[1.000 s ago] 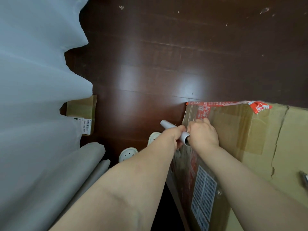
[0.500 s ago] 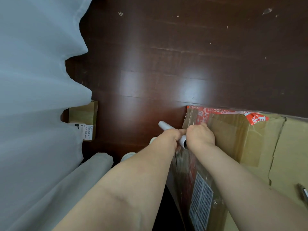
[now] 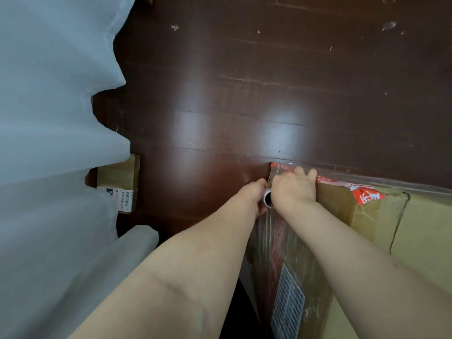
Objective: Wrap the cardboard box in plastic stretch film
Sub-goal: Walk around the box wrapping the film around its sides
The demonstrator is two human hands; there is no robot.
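A large cardboard box [image 3: 420, 231] with red tape along its far edge stands on the dark wood floor at the lower right. Clear stretch film [image 3: 281, 243] covers its left side, over a white label. The film roll [image 3: 267, 197] shows only its open tube end, at the box's far left corner. My left hand [image 3: 254, 194] grips the roll from the left. My right hand [image 3: 293, 189] grips it from the right, with fingers reaching over the box's top edge. Most of the roll is hidden by my hands.
A pale blue curtain [image 3: 49, 118] hangs along the left side. A small cardboard box [image 3: 122, 182] with a barcode label lies on the floor beside it. A grey padded edge [image 3: 127, 248] lies below that. Dark wood floor [image 3: 244, 94] stretches ahead.
Both hands have carried the roll up along the box's left side to its far corner. The roll's far end is now hidden behind my left hand.
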